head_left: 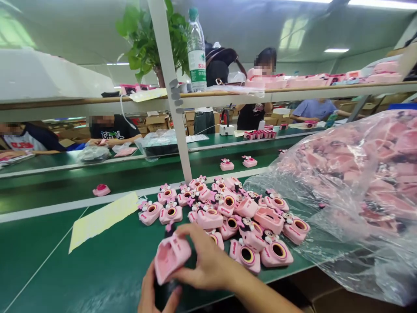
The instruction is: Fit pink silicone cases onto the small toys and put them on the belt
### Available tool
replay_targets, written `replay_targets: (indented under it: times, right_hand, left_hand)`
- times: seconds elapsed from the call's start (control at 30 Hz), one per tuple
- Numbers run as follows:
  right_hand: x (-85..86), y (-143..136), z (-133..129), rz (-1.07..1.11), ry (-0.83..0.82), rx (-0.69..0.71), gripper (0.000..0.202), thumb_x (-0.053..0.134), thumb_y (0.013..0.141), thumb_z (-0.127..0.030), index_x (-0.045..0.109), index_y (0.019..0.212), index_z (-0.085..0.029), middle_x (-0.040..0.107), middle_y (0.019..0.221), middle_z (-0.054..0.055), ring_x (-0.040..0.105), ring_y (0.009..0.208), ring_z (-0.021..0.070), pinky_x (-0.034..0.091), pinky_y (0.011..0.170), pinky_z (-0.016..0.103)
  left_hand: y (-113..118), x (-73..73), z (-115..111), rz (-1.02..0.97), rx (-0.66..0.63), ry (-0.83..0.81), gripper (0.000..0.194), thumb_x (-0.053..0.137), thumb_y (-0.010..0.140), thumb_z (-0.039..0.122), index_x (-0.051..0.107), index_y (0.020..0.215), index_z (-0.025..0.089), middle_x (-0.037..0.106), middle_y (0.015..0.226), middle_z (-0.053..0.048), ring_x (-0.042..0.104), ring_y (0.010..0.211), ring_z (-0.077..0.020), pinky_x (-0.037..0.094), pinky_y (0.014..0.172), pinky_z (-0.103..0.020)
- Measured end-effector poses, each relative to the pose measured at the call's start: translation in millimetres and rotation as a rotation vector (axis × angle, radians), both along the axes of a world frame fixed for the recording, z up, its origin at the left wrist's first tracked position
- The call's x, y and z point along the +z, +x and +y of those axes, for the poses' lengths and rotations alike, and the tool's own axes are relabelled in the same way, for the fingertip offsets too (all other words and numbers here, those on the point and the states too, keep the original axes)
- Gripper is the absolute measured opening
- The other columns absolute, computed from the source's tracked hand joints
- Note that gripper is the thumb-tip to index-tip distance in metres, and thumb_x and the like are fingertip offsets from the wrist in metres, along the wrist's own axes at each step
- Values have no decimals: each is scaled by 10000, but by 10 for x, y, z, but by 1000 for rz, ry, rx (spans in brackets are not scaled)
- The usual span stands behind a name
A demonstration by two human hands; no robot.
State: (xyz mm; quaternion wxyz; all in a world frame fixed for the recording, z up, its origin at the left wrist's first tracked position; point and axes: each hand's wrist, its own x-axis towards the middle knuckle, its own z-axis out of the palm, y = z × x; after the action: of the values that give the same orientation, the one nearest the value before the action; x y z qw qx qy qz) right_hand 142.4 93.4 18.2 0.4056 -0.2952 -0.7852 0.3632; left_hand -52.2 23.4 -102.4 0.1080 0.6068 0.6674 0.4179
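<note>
Currently, a pink shell point(171, 257) is held by left hand point(148, 290) and right hand point(208, 261); the pile point(228, 203) beyond could be toppled if bumped.

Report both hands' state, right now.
Left hand: curled close against the held pink shell; whether it grips cannot be told.
Right hand: closed, holding that pink shell.

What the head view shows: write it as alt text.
Right hand holding a hollow pink camera-shaped case, left hand at its lower edge, over a green table. Beside them lie a pile of similar cases and a clear bag of pink parts.
</note>
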Motion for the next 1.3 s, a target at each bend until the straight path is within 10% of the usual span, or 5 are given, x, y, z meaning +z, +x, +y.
replay_targets:
  times: [0.2,0.5,1.0,1.3]
  right_hand:
    - [-756,-172,-335,-153,-106,0,661,600,811,-204,401,1441,-215,500,1426,138,479,1311,272,393,1114,438]
    - [-1312,-183,-474,-269,18,-74,761,543,869,-222,205,1551,-235,349,1551,132,346,1420,319,360,1141,532]
    - [-1072,-211,-419,-401,-17,-31,570,583,770,-185,543,1339,-180,567,1350,155,476,1287,341,411,1085,508]
    - [-1074,-233,-339,-370,-100,-64,501,585,730,-138,629,1221,-227,625,1259,113,578,1171,299,469,1021,424]
  left_hand:
    - [-206,102,-46,29,-24,-59,522,652,748,379,549,1224,189,620,1237,-122,571,1160,-323,434,1014,-511]
    - [-73,191,-165,137,14,-136,707,619,737,240,411,1411,188,565,1323,-129,525,1214,-301,405,1060,-512]
    - [-100,711,-105,-134,-252,-220,544,584,865,265,462,1392,319,372,1422,-94,403,1349,-246,332,1163,-447]
    - [0,225,164,-425,-150,-123,550,679,768,533,574,1223,242,543,1344,-119,601,1143,-295,529,958,-433]
